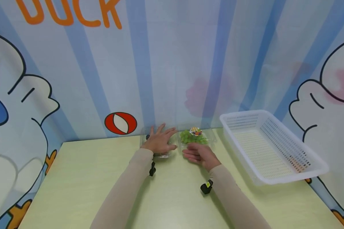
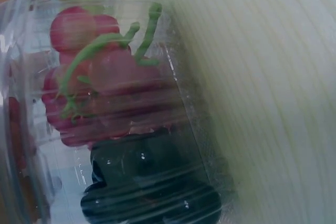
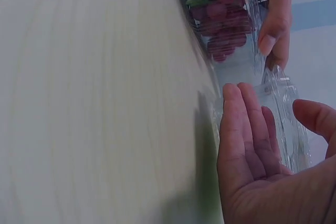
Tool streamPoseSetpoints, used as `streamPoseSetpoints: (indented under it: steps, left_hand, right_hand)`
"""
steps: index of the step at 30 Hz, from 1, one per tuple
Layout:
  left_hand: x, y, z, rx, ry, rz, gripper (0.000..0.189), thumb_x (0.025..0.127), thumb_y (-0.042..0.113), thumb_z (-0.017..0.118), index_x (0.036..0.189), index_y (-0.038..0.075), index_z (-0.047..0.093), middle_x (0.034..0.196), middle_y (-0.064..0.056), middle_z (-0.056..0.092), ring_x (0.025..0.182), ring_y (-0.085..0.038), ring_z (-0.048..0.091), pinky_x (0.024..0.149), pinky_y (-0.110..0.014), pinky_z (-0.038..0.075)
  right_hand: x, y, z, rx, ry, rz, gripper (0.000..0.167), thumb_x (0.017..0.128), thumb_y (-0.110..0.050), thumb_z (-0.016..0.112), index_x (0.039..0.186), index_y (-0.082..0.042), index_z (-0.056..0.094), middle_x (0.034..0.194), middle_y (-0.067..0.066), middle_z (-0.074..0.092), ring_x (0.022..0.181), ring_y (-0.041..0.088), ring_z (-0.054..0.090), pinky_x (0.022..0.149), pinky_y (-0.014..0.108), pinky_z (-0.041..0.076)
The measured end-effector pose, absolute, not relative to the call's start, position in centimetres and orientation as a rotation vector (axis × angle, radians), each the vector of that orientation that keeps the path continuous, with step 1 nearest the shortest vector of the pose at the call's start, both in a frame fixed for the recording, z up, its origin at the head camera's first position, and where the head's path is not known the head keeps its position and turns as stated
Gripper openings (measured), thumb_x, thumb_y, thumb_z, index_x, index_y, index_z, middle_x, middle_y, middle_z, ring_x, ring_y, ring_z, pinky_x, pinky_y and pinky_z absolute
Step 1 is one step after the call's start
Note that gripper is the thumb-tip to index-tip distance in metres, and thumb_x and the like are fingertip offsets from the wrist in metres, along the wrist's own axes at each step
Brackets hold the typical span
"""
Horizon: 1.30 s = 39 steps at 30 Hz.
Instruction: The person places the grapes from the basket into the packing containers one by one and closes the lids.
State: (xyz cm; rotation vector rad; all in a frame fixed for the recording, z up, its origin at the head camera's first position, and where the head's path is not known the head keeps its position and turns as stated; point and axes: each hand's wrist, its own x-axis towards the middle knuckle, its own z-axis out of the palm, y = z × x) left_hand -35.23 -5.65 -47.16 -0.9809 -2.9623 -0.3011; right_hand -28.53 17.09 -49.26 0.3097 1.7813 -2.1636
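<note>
My left hand (image 1: 159, 141) lies with spread fingers over a clear plastic box at the back of the table. In the left wrist view, that box holds red grapes (image 2: 113, 72) with a green stem and a bunch of dark grapes (image 2: 142, 161). To its right is a second clear box with green grapes (image 1: 186, 137) and a round fruit sticker (image 1: 195, 131) on its lid. My right hand (image 1: 202, 156) is at this box's front side, fingers straight and together, thumb apart in the right wrist view. Its palm faces the box.
A white perforated plastic basket (image 1: 246, 152) stands on the right side of the pale yellow table (image 1: 97, 178). Behind the table hangs a blue striped cloth (image 1: 172, 63) with cartoon prints, close behind both boxes.
</note>
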Motion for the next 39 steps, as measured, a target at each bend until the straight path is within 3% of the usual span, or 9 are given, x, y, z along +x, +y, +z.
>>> streamPoseSetpoints:
  steps: [13,22,39]
  left_hand:
    - [-35.2,-5.7,-47.2,-0.982,-2.957,-0.267,0.072,0.098,0.056,0.055,0.16,0.026,0.035,0.167,0.005,0.028,0.157,-0.036,0.009,0.115,-0.077,0.004]
    - [-35.1,-5.7,-47.2,-0.984,-2.947,-0.268,0.073,0.097,0.055,0.057,0.16,0.026,0.035,0.167,0.004,0.03,0.156,-0.037,0.011,0.114,-0.077,0.005]
    - [-35.0,-5.7,-46.9,-0.985,-2.947,-0.276,0.072,0.097,0.054,0.057,0.16,0.026,0.035,0.167,0.004,0.03,0.156,-0.038,0.01,0.114,-0.078,0.004]
  right_hand:
    - [-28.4,14.9,-49.3,0.285,1.695,-2.171,0.042,0.102,-0.023,0.06,0.137,0.001,0.059,0.118,0.019,0.072,0.1,0.026,0.075,0.08,0.031,0.061]
    - [-28.5,13.3,-49.6,0.366,1.656,-2.25,0.039,0.099,-0.025,0.065,0.128,0.002,0.066,0.11,0.016,0.076,0.094,0.023,0.077,0.085,0.034,0.06]
    - [-28.3,13.5,-49.4,0.416,1.688,-2.286,0.044,0.101,-0.029,0.061,0.132,0.002,0.064,0.116,0.013,0.074,0.109,0.026,0.072,0.092,0.036,0.058]
